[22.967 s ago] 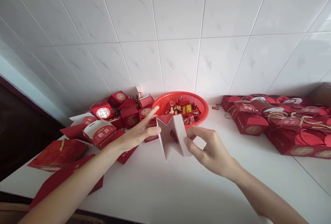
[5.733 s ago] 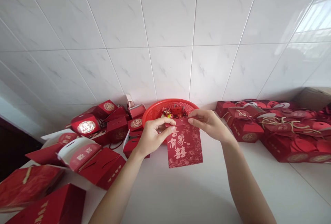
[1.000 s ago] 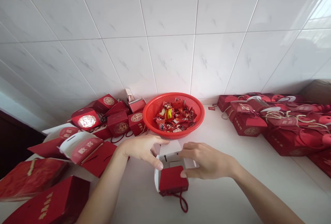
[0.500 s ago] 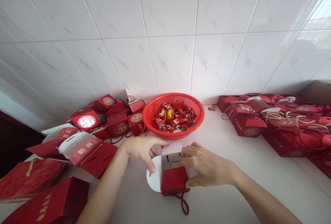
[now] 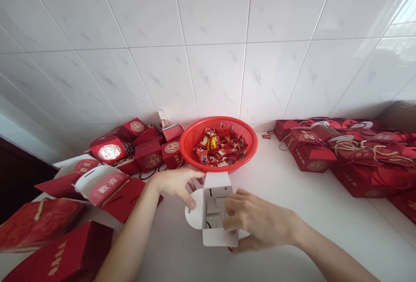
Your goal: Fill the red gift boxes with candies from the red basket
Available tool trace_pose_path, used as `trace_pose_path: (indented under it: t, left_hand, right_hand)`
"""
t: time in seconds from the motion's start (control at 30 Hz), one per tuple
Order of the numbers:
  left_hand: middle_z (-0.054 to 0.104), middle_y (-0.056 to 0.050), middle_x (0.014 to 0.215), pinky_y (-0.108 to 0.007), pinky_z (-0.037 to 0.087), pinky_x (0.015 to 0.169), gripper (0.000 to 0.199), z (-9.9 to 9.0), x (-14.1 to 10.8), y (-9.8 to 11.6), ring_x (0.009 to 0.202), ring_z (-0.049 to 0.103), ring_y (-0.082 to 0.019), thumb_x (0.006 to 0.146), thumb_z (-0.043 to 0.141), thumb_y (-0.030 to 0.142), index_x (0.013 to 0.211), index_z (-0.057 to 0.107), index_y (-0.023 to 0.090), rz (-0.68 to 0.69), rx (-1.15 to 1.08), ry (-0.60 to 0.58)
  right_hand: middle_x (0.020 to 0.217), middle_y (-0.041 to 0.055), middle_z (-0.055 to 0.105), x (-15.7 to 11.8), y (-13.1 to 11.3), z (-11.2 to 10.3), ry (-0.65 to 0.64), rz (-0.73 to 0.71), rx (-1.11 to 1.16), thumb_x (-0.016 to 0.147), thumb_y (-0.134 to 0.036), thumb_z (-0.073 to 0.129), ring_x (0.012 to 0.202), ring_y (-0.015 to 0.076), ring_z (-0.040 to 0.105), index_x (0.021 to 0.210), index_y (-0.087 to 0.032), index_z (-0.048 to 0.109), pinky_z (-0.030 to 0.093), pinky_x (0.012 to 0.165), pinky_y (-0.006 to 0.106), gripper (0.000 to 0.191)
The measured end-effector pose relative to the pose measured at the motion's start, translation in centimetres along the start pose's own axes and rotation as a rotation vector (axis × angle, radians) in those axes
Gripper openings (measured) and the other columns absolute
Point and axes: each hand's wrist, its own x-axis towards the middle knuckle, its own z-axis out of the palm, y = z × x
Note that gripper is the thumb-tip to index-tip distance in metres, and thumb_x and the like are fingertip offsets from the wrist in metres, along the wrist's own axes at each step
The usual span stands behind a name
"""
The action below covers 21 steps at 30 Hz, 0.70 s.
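Observation:
A small cardboard gift box [image 5: 216, 206], white inside, stands on the counter in front of me with its top flaps folded outward. Its interior shows pale folded bottom panels and dark cord ends at the walls. My left hand [image 5: 177, 188] has its thumb on the rounded left flap, with the other fingers curled behind it, partly hidden. On the right side, my right hand [image 5: 256, 221] grips the wall, fingers bent over the rim into the opening and thumb low outside. Just beyond the box sits a red plastic basket [image 5: 186, 154] of wrapped candies [image 5: 216, 145].
Several red gift boxes [image 5: 147, 156] lie at the left, some with lids open. A red patterned bag [image 5: 37, 223] is nearer. Many red boxes with cord handles [image 5: 313, 158] crowd the right. White tiles [image 5: 214, 78] line the wall behind the counter [image 5: 269, 165].
The box's red front flap has been folded down toward me, exposing its white side and the interior. My right hand has shifted slightly nearer to me. The left has hardly moved.

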Motion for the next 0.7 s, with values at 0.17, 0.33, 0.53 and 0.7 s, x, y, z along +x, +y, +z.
trace_pose_path:
  t: [0.17,0.33,0.53,0.7]
  left_hand:
    - [0.071,-0.008,0.124,-0.031,0.055,0.088,0.068,0.1,0.1,0.5,0.104,0.069,-0.026,0.061,0.087,0.048,0.121,0.068,0.021,-0.022,0.078,0.042]
    - [0.073,-0.006,0.117,-0.029,0.054,0.087,0.064,0.1,-0.2,0.9,0.102,0.069,-0.025,0.063,0.085,0.049,0.119,0.069,0.022,-0.020,0.132,0.055]
    - [0.072,-0.005,0.112,-0.028,0.054,0.081,0.053,0.7,-1.4,3.3,0.098,0.068,-0.024,0.073,0.077,0.043,0.122,0.069,0.024,-0.045,0.292,0.255]
    - [0.067,-0.005,0.119,-0.030,0.052,0.088,0.044,2.0,-2.0,5.8,0.104,0.066,-0.022,0.083,0.070,0.038,0.125,0.066,0.026,0.066,0.368,0.445]
  right_hand:
    - [0.072,0.0008,0.055,0.3,1.0,0.2,-0.020,0.003,0.091,0.091,-0.061,0.062,0.069,0.0149,0.048,0.067,-0.017,0.066,0.039,0.073,0.029,0.050]
    - [0.075,0.0006,0.056,0.5,0.8,0.2,0.045,-0.006,0.021,0.095,-0.056,0.060,0.066,0.0144,0.046,0.078,-0.017,0.064,0.039,0.069,0.029,0.043]
    - [0.079,0.0031,0.057,0.5,-1.2,0.6,0.232,-0.038,-0.263,0.100,-0.012,0.046,0.069,0.0170,0.046,0.086,-0.018,0.059,0.035,0.066,0.032,0.020]
    - [0.079,0.0025,0.056,1.0,-1.6,1.8,0.238,-0.032,-0.327,0.100,-0.010,0.043,0.063,0.0165,0.043,0.086,-0.018,0.055,0.032,0.061,0.033,0.020]
